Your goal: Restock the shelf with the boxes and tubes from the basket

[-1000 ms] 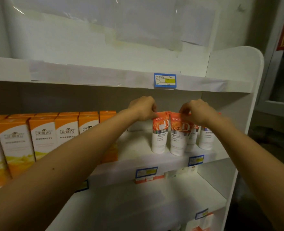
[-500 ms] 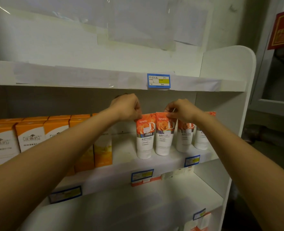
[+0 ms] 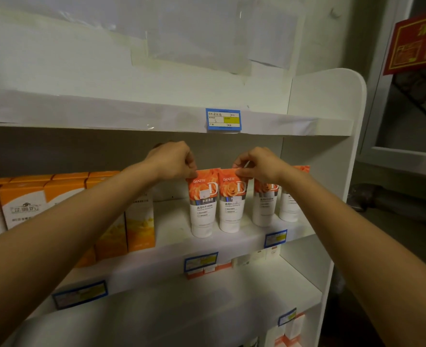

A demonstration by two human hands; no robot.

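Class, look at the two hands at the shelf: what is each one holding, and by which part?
Left hand pinches the left tube by its top crimped edge; right hand does likewise with the neighbouring tube.

Shop, price labels (image 3: 223, 119) on white shelf (image 3: 232, 249) edges

White laminate shelving unit (image 3: 324, 96) with rounded right side panel, three tiers in view. On the middle tier (image 3: 172, 221): row of orange-and-white cardboard boxes (image 3: 21, 206) at 9 o'clock, four upright white plastic tubes with orange rose-print tops (image 3: 203, 206) toward 3 o'clock, caps down. Blue-bordered paper price tags (image 3: 223, 119) on the tier edges. More orange-and-white packs (image 3: 287, 334) on the lowest tier, at 5 o'clock, partly out of view.
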